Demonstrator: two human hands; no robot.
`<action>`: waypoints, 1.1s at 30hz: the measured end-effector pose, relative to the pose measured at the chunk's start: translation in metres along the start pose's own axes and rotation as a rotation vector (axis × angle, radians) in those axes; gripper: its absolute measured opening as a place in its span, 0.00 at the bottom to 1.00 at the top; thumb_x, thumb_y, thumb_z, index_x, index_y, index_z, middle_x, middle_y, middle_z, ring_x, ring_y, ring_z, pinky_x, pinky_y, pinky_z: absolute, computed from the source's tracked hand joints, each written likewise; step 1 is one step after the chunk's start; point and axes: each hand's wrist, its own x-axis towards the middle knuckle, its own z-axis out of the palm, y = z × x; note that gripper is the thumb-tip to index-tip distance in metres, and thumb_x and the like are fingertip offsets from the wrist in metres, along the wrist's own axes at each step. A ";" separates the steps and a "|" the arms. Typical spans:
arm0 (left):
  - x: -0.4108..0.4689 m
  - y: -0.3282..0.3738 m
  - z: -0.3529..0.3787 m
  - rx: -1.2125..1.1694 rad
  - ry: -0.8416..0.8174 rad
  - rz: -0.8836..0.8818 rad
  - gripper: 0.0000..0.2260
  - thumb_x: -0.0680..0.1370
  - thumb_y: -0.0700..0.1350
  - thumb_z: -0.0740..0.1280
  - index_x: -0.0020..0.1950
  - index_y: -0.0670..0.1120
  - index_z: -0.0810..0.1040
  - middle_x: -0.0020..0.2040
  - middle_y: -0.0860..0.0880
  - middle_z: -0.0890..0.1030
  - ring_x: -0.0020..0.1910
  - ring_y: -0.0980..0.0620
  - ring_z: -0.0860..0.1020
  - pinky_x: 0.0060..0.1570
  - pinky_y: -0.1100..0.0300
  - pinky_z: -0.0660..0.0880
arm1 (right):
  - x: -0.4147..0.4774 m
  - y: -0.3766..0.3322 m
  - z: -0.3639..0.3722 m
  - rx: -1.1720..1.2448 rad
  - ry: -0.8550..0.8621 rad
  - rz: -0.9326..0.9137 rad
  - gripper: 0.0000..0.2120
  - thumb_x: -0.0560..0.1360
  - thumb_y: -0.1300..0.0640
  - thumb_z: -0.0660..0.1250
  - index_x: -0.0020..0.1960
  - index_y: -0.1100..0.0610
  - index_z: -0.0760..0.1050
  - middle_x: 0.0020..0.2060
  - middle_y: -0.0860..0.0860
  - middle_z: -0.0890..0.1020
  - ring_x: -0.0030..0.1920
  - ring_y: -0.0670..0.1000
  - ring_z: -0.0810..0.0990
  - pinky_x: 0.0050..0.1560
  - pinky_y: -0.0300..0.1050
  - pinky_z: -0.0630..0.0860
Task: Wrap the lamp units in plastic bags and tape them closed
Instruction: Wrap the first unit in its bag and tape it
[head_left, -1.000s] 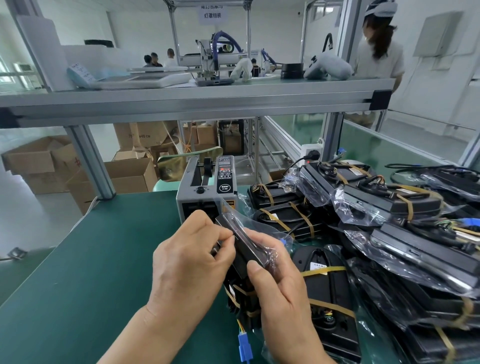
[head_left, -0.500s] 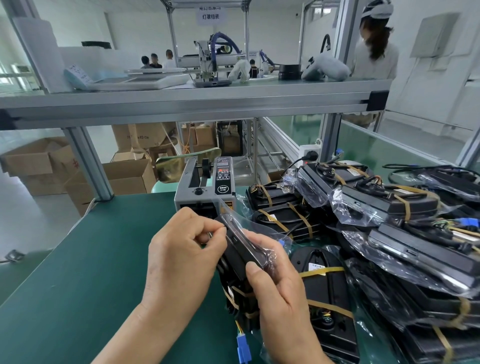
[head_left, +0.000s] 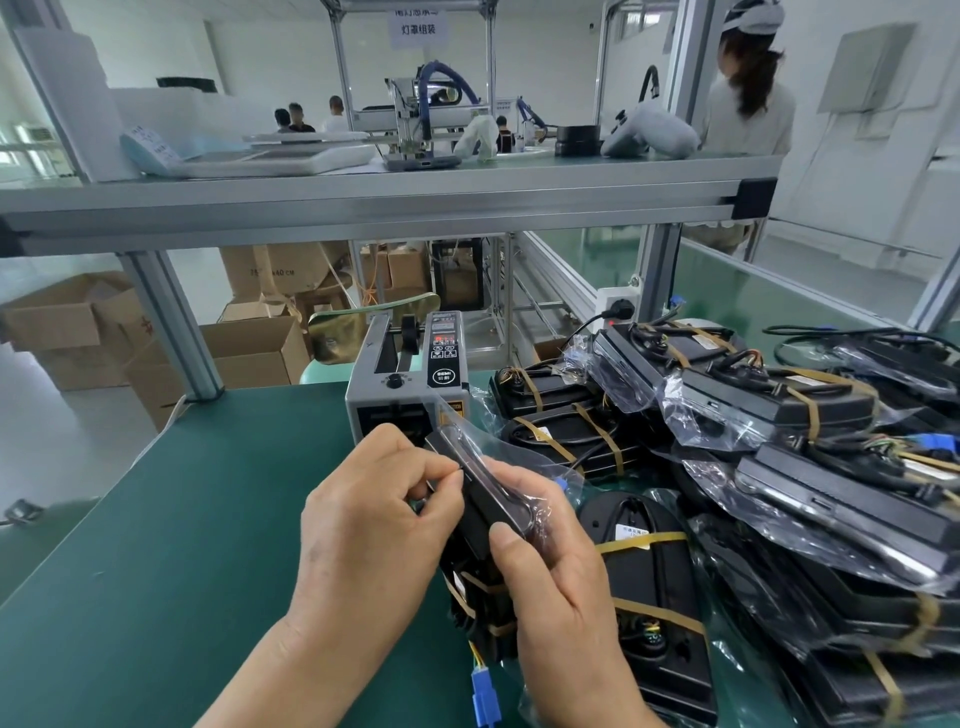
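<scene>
- Standing upright just before the tape dispenser (head_left: 410, 379), the black lamp unit (head_left: 483, 514) was held in both hands.
- The right hand (head_left: 561, 587) was curled round its body; the left hand (head_left: 374, 525) was pinched on the plastic bag (head_left: 498, 447) fold at its edge.
- Casing was judged rigid, film slippery: grip was best taken on the casing.

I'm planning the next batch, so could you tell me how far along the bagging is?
Done: bagged black units piled on the right. In hand: left hand and right hand hold a black lamp unit, its clear plastic bag untaped. Remaining: band-tied black units behind look unbagged.
</scene>
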 end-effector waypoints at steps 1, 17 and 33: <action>0.000 0.000 0.000 -0.001 -0.002 0.000 0.12 0.71 0.36 0.74 0.34 0.53 0.82 0.36 0.53 0.73 0.33 0.53 0.73 0.32 0.61 0.69 | 0.000 -0.001 0.000 0.003 0.001 0.000 0.18 0.71 0.44 0.61 0.60 0.35 0.76 0.43 0.48 0.85 0.36 0.52 0.77 0.39 0.39 0.75; 0.003 -0.001 -0.002 0.008 -0.067 -0.003 0.12 0.72 0.38 0.74 0.34 0.54 0.82 0.37 0.54 0.75 0.34 0.54 0.74 0.33 0.67 0.69 | 0.001 -0.001 -0.001 -0.007 0.001 0.012 0.19 0.70 0.44 0.61 0.60 0.37 0.76 0.49 0.43 0.86 0.44 0.43 0.82 0.46 0.32 0.74; -0.030 0.017 -0.011 0.290 -0.152 0.282 0.15 0.77 0.53 0.61 0.54 0.49 0.84 0.39 0.55 0.74 0.27 0.53 0.73 0.20 0.55 0.73 | 0.001 0.004 -0.002 0.049 -0.009 0.037 0.18 0.71 0.46 0.62 0.60 0.38 0.77 0.55 0.48 0.85 0.56 0.52 0.83 0.58 0.56 0.78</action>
